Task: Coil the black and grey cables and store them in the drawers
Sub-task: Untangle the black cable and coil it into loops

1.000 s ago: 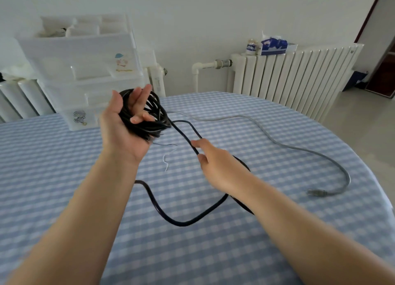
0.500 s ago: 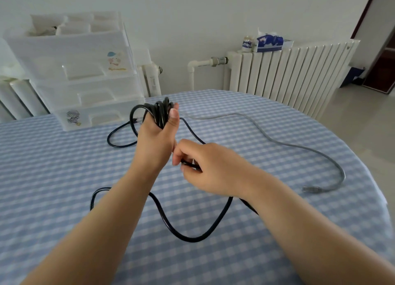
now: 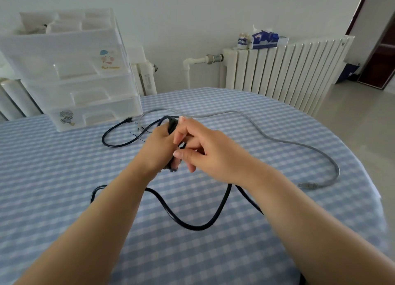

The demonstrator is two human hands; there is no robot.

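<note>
Left grip (image 3: 159,148) clamps the black coil (image 3: 171,124); right grip (image 3: 205,152) pinches its cable; slack beside the coil could snag

pale wall (image 3: 192,11) far, white radiator (image 3: 284,71) far right, tissue box (image 3: 265,39) on it, grey floor (image 3: 352,118) right, checked tablecloth (image 3: 64,167) near

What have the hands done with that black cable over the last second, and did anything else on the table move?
The left hand turned its palm away and came down toward the table, still gripping the coiled black cable. The right hand rose from the loose strand to meet the coil, laying on another turn; more slack now loops out to the left. The grey cable and the drawers stayed put.
</note>
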